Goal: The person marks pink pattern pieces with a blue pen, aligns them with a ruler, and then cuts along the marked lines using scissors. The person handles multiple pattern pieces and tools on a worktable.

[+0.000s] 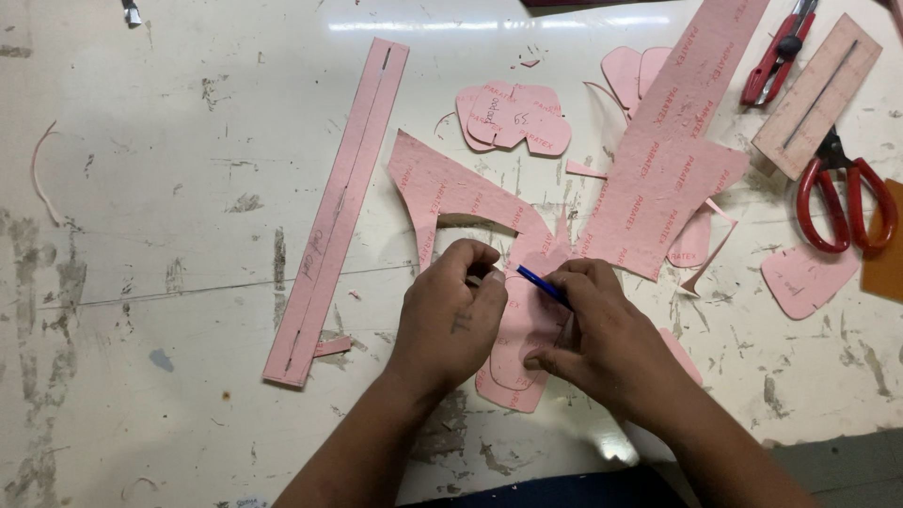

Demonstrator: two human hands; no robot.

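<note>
Centrally, pink piece: a rounded pink cut-out (527, 329) lies flat on the counter (169, 188) near its front edge, under both hands, with a smaller pink shape stacked on top of it.
Left hand: the left hand (451, 315) is curled, fingers bent down onto the upper edge of the pink piece, pressing it flat; it grips nothing that shows.
Right hand: the right hand (602, 329) is closed around a blue pen (541, 284), whose tip points up and left toward the left hand's fingertips; its lower fingers rest on the pink piece.
Just behind: a large pink offcut (451, 193) with a curved notch cut out of it lies touching the far end of the pink piece.
Further right: a long wide pink sheet (668, 160) runs diagonally to the far edge, with small pink scraps beside and partly under it.
Far centre: a small pile of rounded pink patterns (517, 118) sits apart from the hands.
Left: a long narrow pink strip (339, 207) with a slit down its middle lies diagonally, well apart from the hands.
Right edge: red scissors (847, 202) lie beside a tan slotted ruler (818, 94), a red-handled tool (776, 56) behind them, and a loose pink cut-out (809, 277) in front.
Counter: white, scratched and stained.
</note>
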